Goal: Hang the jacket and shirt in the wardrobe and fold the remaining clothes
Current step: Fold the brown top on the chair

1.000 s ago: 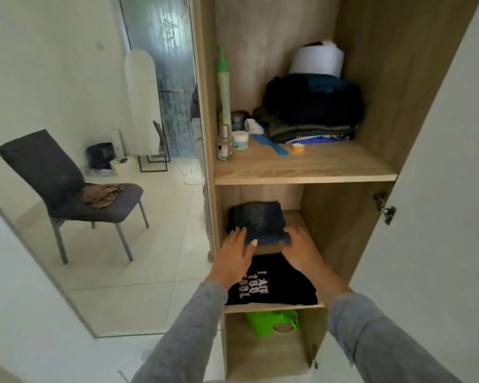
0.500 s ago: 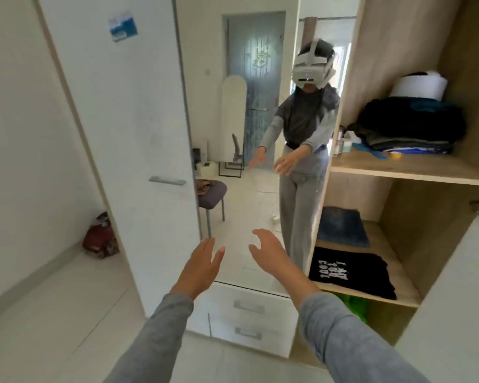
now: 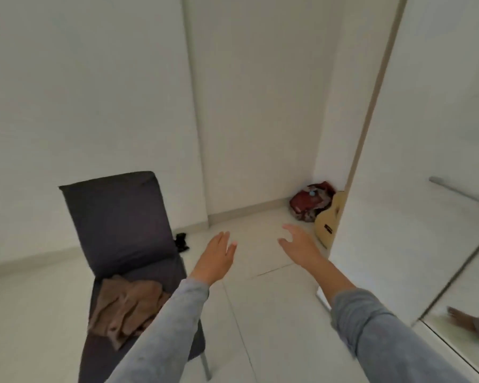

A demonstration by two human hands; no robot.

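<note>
Both empty, fingers (image 3: pixel 224 239) loosely apart: held left hand (image 3: pixel 216 257) and right hand (image 3: pixel 299 246) out over floor (image 3: pixel 274 313), probably readying to collect brown garment (image 3: pixel 125 308) lying crumpled on dark chair (image 3: pixel 116 217) seat, beside left sleeve (image 3: pixel 163 327).

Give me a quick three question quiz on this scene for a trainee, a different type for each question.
1. True or false: the brown garment lies on the seat of the dark chair.
2. What does the left hand hold? A) a hanger B) nothing C) a shirt
3. Fill in: beside the red bag in the corner is a pale ____.
Key: 1 true; 2 B; 3 guitar.
</note>
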